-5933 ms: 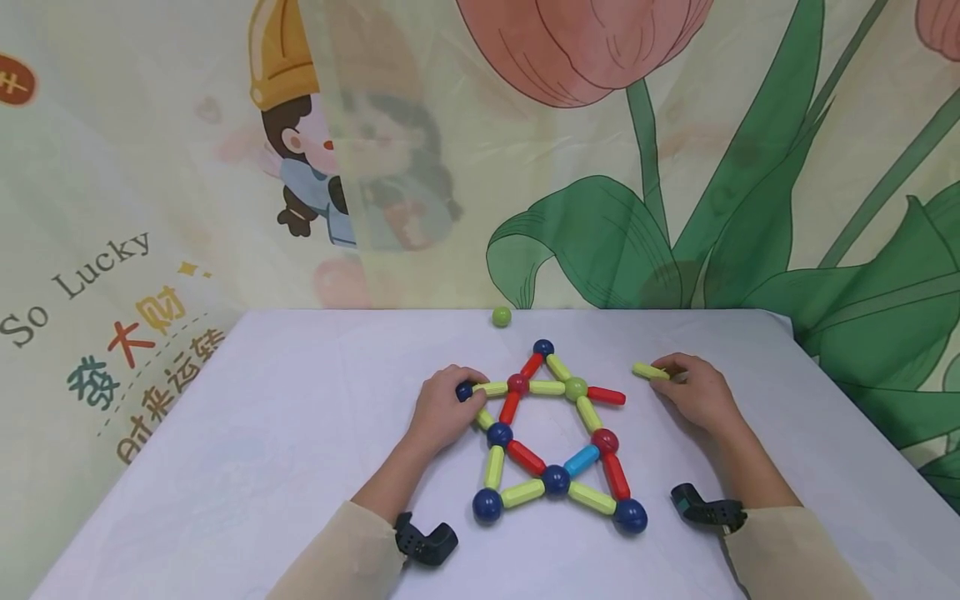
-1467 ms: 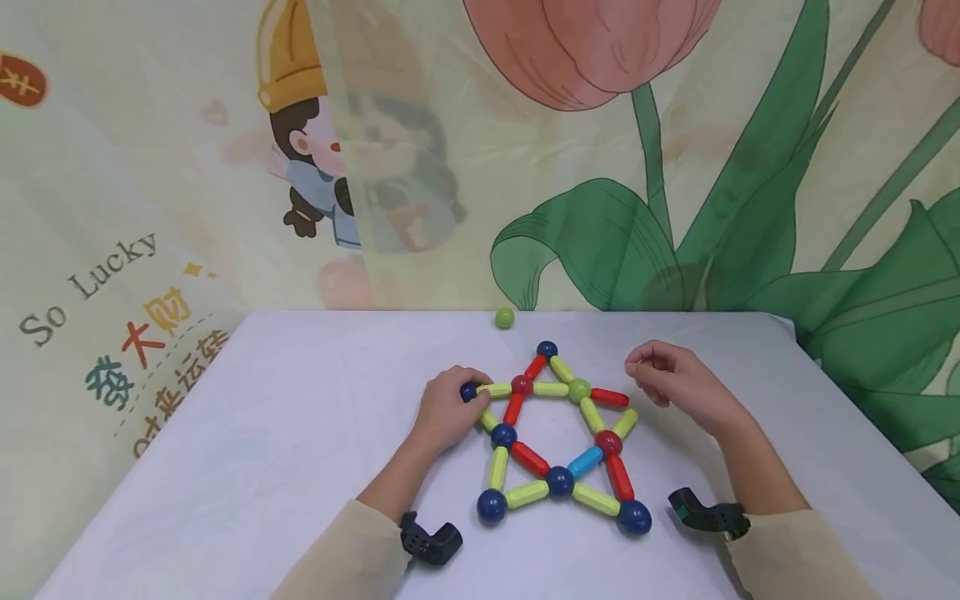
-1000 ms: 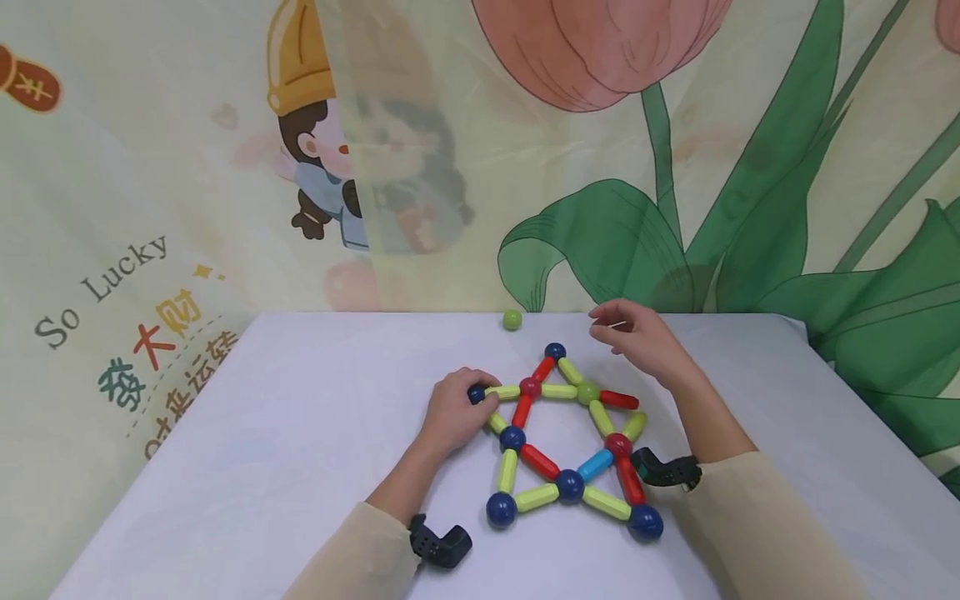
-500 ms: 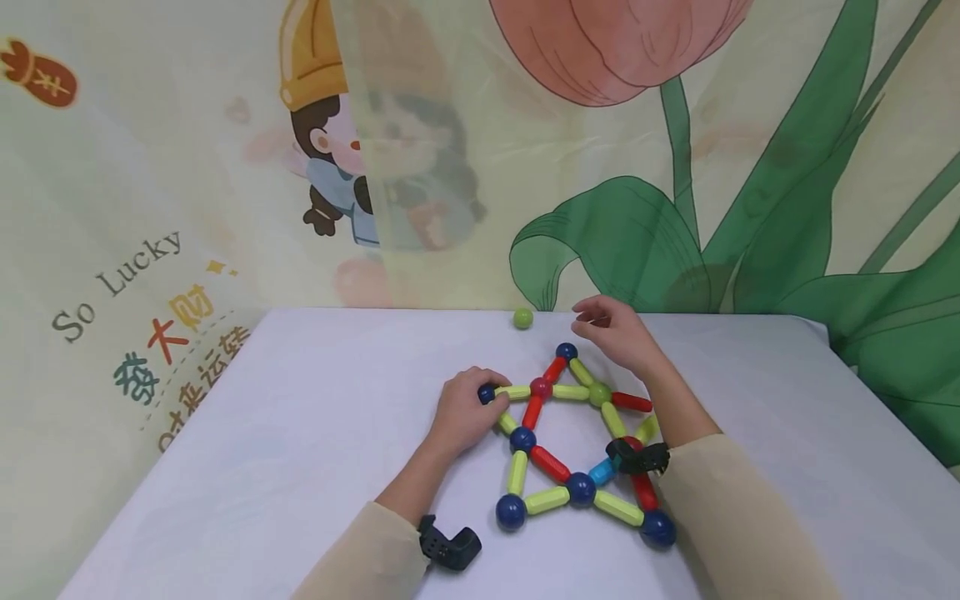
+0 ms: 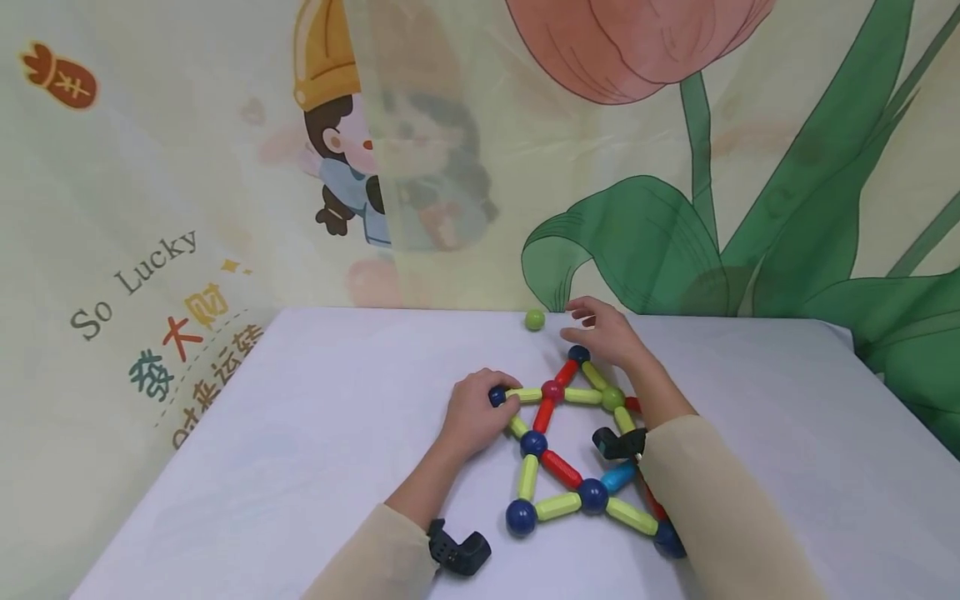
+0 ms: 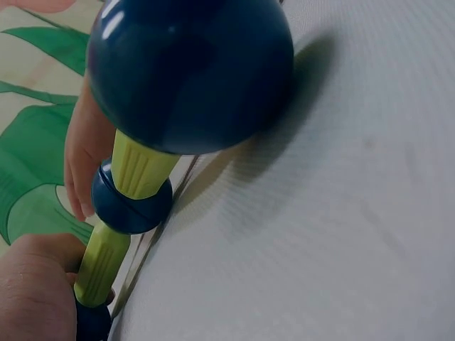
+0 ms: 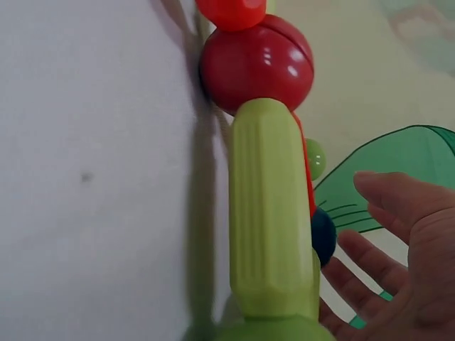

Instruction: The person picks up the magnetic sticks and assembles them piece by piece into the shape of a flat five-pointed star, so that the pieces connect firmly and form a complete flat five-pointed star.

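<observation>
A star-like frame of magnetic sticks and balls lies on the white table. My left hand (image 5: pixel 480 410) holds its left corner, where a blue ball (image 5: pixel 497 396) joins lime sticks. In the left wrist view, my thumb and fingers grip the lime stick (image 6: pixel 102 266) beside that corner ball. My right hand (image 5: pixel 603 333) is over the frame's far end, fingers apart and nothing in them. Just left of its fingertips, a loose green ball (image 5: pixel 535 320) sits by the table's back edge. The far blue ball (image 5: pixel 579 355) is just under this hand. My right forearm hides part of the frame's right side.
A red ball (image 7: pixel 257 65) and a lime stick (image 7: pixel 266 206) of the frame appear close up in the right wrist view. The white table (image 5: pixel 337 433) ends at a printed backdrop (image 5: pixel 450 167). Each wrist carries a black camera (image 5: pixel 459 550).
Earlier my right hand let go of a lime stick, now joined to the frame's right-hand red ball. Since then it has moved left and back towards the green ball. My left hand keeps its hold.
</observation>
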Motion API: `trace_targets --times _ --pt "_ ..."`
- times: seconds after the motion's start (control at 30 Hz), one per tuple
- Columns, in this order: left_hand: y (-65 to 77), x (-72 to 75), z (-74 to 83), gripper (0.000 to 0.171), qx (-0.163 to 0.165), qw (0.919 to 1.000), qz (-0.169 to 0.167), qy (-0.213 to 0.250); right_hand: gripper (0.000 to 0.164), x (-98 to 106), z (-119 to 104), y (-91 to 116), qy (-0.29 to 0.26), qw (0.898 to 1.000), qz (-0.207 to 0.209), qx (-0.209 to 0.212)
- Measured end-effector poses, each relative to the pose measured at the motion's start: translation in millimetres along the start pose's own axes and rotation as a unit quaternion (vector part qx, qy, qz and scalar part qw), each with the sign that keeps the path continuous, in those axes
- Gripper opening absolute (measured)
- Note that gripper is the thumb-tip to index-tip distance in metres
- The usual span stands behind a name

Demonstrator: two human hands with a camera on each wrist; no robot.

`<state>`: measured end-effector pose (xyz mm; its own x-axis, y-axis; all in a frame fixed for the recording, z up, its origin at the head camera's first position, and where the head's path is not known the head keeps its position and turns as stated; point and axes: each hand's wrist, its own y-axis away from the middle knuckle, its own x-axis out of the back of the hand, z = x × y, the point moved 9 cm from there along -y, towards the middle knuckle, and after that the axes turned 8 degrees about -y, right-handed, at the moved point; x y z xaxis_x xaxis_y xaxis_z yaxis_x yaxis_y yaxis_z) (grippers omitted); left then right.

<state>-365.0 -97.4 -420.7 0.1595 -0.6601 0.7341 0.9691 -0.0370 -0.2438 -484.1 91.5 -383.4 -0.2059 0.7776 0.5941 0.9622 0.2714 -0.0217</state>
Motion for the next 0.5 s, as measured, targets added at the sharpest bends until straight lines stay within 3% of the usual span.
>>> trace_targets --times 0.5 --pt "-0.6 -0.2 0.7 0.020 0.009 0.9999 0.001 -0.006 0.063 -26 1 -26 0.005 0.999 -0.050 -0.007"
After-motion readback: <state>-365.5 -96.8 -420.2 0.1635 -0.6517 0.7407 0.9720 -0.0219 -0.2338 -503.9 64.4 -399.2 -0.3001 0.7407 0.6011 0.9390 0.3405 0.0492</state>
